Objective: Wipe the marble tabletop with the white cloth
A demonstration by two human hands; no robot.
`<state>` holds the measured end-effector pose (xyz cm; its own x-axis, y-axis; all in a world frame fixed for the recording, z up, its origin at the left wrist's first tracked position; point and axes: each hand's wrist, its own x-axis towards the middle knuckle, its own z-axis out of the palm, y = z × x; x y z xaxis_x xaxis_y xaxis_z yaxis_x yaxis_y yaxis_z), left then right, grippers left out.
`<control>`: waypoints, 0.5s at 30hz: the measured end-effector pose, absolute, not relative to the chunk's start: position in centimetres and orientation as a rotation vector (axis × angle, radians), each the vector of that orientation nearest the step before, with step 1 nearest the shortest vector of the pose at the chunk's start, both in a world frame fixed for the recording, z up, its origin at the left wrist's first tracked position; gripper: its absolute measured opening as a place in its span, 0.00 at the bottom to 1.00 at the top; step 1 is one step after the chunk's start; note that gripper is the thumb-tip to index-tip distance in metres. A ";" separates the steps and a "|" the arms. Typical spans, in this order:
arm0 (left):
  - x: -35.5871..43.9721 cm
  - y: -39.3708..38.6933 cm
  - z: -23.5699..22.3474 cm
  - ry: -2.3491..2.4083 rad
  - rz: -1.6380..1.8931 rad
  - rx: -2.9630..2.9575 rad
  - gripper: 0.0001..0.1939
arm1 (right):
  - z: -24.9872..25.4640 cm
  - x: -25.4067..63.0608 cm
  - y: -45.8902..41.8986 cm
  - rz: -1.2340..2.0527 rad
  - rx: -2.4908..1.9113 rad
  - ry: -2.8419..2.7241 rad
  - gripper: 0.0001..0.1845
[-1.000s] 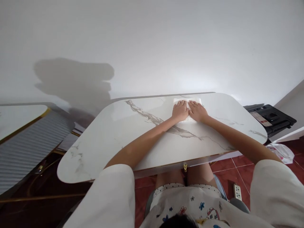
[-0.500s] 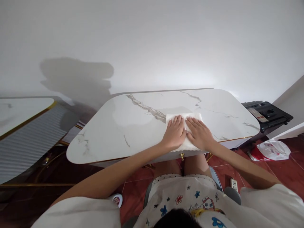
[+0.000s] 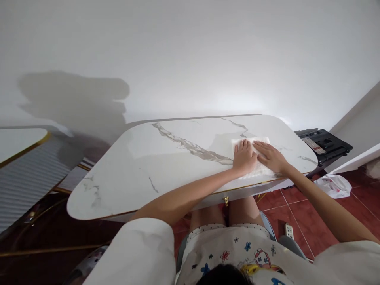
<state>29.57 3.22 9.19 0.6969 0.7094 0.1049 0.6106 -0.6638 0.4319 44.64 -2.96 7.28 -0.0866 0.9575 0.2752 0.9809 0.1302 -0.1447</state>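
Observation:
A white cloth (image 3: pixel 257 173) lies flat on the white marble-patterned tabletop (image 3: pixel 124 170), right of its middle and close to the front edge. My left hand (image 3: pixel 244 157) presses flat on the cloth's left part, fingers stretched out. Beside it, my right hand (image 3: pixel 272 158) rests on the right part with its fingers straight and slanting to the left. The two thumbs nearly meet between the hands. Parts of the cloth are hidden under both palms.
A white wall (image 3: pixel 190 59) stands behind the table. At the right is a black case (image 3: pixel 329 144), with a plastic bag (image 3: pixel 334 185) on the red floor below. A power strip (image 3: pixel 289 231) lies by the chair. Another gold-edged table (image 3: pixel 20 142) stands at the left.
Both hands first drew the cloth from near the back of the tabletop towards the front edge. Since then they have slid it to the right and slightly away from that edge.

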 end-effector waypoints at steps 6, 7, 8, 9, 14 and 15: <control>31.1 8.5 8.4 1.120 0.439 2.634 0.27 | 7.0 46.2 3.4 -0.111 -1.882 -2.137 0.29; 31.1 9.6 8.3 1.124 0.441 2.651 0.27 | 6.9 46.2 4.5 -0.111 -1.882 -2.138 0.29; 31.0 10.7 8.2 1.126 0.441 2.665 0.27 | 6.9 46.0 5.6 -0.112 -1.887 -2.135 0.29; 31.0 11.8 8.2 1.131 0.442 2.675 0.27 | 6.9 45.8 6.8 -0.115 -1.894 -2.130 0.29; 30.6 17.3 8.0 1.164 0.483 2.726 0.26 | 7.4 44.9 12.5 -0.118 -1.900 -2.138 0.29; 30.6 18.3 8.0 1.180 0.490 2.732 0.26 | 7.5 44.8 13.6 -0.113 -1.895 -2.145 0.29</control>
<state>30.57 18.33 8.01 0.6425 0.7264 0.2440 0.6858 -0.6871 0.2398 44.81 13.57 7.47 -0.1034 0.9612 0.2556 0.9827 0.1384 -0.1229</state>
